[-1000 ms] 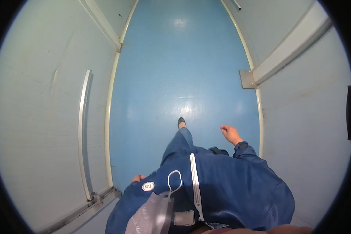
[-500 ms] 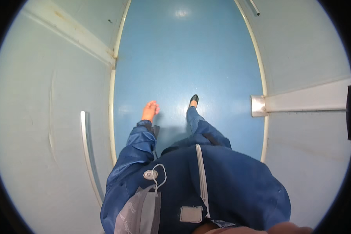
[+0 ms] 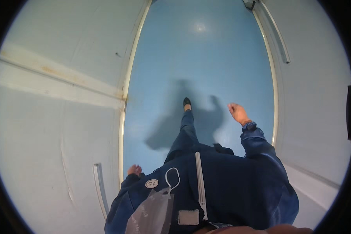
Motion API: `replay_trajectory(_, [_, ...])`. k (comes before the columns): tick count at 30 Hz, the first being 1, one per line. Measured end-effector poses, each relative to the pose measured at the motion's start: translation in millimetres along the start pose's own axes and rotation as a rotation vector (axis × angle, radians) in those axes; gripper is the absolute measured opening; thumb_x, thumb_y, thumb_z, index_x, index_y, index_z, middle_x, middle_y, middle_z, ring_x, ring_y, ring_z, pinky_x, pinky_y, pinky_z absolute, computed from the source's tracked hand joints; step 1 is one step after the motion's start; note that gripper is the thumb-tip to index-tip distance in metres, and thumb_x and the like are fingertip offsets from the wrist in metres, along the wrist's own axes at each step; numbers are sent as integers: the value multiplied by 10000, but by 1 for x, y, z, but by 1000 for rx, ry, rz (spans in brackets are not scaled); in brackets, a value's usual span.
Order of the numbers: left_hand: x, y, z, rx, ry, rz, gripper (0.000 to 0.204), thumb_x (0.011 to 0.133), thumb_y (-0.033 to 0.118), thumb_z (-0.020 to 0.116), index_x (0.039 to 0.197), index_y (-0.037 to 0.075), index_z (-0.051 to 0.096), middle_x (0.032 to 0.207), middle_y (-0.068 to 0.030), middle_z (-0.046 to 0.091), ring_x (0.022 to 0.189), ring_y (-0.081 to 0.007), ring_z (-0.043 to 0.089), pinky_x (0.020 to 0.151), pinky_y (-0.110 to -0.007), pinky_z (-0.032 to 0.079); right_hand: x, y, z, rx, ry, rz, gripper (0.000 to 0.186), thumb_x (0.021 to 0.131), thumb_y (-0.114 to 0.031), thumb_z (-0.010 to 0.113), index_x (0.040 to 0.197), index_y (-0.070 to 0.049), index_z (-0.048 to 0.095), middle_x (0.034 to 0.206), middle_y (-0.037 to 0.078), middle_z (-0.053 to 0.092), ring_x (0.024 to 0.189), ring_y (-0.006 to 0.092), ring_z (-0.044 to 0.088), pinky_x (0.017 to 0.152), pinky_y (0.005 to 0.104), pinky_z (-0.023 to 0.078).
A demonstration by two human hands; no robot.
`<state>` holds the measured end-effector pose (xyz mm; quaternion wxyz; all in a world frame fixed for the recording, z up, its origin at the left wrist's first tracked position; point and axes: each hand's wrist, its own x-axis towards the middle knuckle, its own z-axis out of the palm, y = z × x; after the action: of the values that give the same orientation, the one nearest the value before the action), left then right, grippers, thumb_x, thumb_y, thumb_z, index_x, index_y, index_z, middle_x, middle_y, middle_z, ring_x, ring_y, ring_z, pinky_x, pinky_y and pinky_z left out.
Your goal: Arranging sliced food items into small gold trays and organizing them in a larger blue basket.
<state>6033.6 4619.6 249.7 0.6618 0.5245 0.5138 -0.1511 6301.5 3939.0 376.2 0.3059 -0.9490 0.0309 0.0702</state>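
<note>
My right hand [image 3: 238, 114] hangs in the air over the blue floor at the right, its fingers curled loosely inward. Nothing shows in it. A dark band circles that wrist at the end of a navy sleeve [image 3: 259, 142]. Lower on the left, close to the wall, my left hand [image 3: 135, 170] is partly hidden by its sleeve. Its visible fingers are slightly apart, with no object among them. A clear plastic pouch [image 3: 148, 214] on a white loop lies against my navy jacket [image 3: 238, 187]. One dark shoe [image 3: 187, 102] is on the floor ahead.
Pale walls run along both sides of the blue floor [image 3: 206, 58]. Long bar handles stand out from the left wall [image 3: 99, 187] and the right wall [image 3: 277, 33]. A dark fitting [image 3: 249, 4] is at the far right. My shadow [image 3: 171, 124] falls ahead.
My right hand has come into view, swung forward. My left hand has drawn back toward my body. The walls have slid nearer as I walk, and a shadow now shows ahead.
</note>
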Motion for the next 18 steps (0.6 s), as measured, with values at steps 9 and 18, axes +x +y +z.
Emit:
replay_trajectory(9, [179, 261, 270, 908, -346, 362, 153, 841, 194, 581, 841, 42, 582, 890, -68, 673, 707, -180, 656, 526, -314, 511, 144, 90, 1, -212, -520, -169, 264, 818, -239, 494, 931, -94, 685, 942, 115, 681, 896, 317, 632, 809, 405, 497])
replay_trajectory(18, [201, 582, 708, 236, -532, 552, 383, 903, 256, 559, 1204, 24, 510, 932, -75, 612, 762, -150, 612, 636, -234, 489, 150, 187, -31, -100, -584, 739, 248, 807, -264, 510, 865, -119, 704, 932, 96, 688, 867, 289, 643, 756, 406, 505])
